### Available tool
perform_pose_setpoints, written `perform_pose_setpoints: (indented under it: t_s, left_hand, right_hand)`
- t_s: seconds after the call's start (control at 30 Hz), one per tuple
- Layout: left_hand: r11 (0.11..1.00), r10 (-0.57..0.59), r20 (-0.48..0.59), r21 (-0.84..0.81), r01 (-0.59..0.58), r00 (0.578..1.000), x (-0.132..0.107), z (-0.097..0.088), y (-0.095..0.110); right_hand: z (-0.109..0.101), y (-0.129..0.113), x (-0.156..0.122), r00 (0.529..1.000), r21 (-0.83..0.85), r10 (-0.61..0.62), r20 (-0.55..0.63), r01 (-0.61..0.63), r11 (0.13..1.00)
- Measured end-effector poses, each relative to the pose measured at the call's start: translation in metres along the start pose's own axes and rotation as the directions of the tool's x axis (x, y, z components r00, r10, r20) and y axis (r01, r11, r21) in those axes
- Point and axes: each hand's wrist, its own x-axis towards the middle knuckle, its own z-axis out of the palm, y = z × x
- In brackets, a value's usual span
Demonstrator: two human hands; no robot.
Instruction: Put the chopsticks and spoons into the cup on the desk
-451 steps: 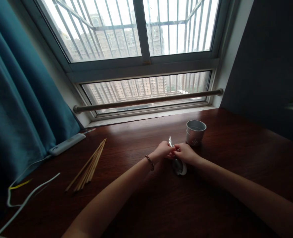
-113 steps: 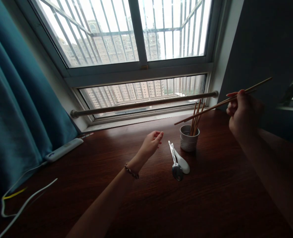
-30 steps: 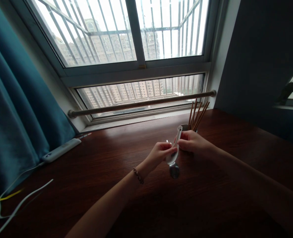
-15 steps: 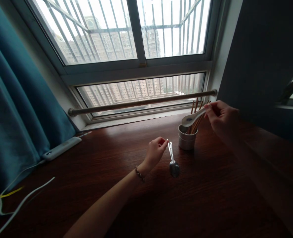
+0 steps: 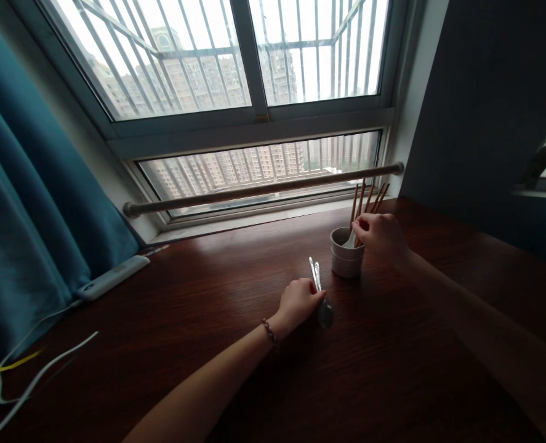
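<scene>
In the head view my right hand (image 5: 381,237) pinches the handle of a white ceramic spoon (image 5: 349,241), whose bowl end is down inside a white cup (image 5: 347,266). Several wooden chopsticks (image 5: 361,200) stand in the same cup, leaning right. Left of the cup, my left hand (image 5: 300,299) is closed around the necks of metal spoons (image 5: 325,315). Two shiny handles stick up beyond its fingers, and the bowls show below them, overlapping. Whether the spoons rest on the table cannot be told.
The cup stands on a dark reddish wooden table (image 5: 217,264) below a barred window. A white power strip (image 5: 114,277) and white cables (image 5: 46,372) lie at the left, beside a blue curtain (image 5: 37,184). A metal rail (image 5: 263,187) crosses in front of the window.
My right hand has moved down and left, lowering the ceramic spoon into the cup. My left hand has shifted from the metal spoons' handle tips down to their necks.
</scene>
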Motion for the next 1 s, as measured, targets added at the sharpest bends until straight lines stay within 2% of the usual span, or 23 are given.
perform_pose_setpoints:
  t_s: [0.37, 0.53, 0.67, 0.73, 0.8, 0.87, 0.9, 0.93, 0.97, 1.0]
  left_hand:
    - [0.998, -0.031, 0.107, -0.054, 0.037, 0.994, 0.010, -0.001, -0.006]
    - [0.993, -0.031, 0.184, -0.107, 0.052, 0.982, 0.013, -0.003, -0.009]
    - [0.989, -0.025, 0.206, -0.136, 0.053, 0.978, 0.013, -0.003, -0.010]
    - [0.988, -0.026, 0.204, -0.146, 0.056, 0.979, 0.014, -0.003, -0.010]
    - [0.986, -0.026, 0.203, -0.158, 0.059, 0.979, 0.014, -0.003, -0.011]
    - [0.984, -0.022, 0.199, -0.171, 0.057, 0.980, 0.015, -0.002, -0.012]
    - [0.983, -0.019, 0.196, -0.178, 0.054, 0.980, 0.015, -0.002, -0.012]
    - [0.982, -0.014, 0.193, -0.184, 0.050, 0.981, 0.015, -0.002, -0.013]
    - [0.981, -0.010, 0.191, -0.189, 0.046, 0.982, 0.015, -0.002, -0.013]
    - [0.980, -0.005, 0.190, -0.193, 0.042, 0.982, 0.015, -0.002, -0.014]
  right_hand:
    - [-0.002, 0.002, 0.002, 0.977, -0.060, 0.105, 0.187, -0.095, 0.994]
    - [-0.004, -0.001, 0.001, 0.965, -0.077, 0.114, 0.238, -0.099, 0.992]
    - [-0.008, -0.003, 0.000, 0.951, -0.069, 0.120, 0.284, -0.104, 0.992]
    - [-0.012, -0.007, -0.002, 0.963, -0.065, 0.112, 0.244, -0.099, 0.993]
    - [-0.016, -0.016, -0.008, 0.992, -0.056, 0.071, 0.104, -0.065, 0.996]
    - [-0.015, -0.028, -0.019, 1.000, 0.007, 0.004, -0.001, -0.004, 1.000]
    - [-0.011, -0.034, -0.025, 0.999, 0.071, -0.034, 0.026, 0.032, 0.997]
    - [-0.006, -0.040, -0.031, 0.991, 0.142, -0.072, 0.111, 0.056, 0.988]
    - [0.002, -0.045, -0.038, 0.966, 0.201, -0.118, 0.230, 0.072, 0.977]
    - [0.012, -0.049, -0.044, 0.920, 0.239, -0.144, 0.364, 0.057, 0.969]
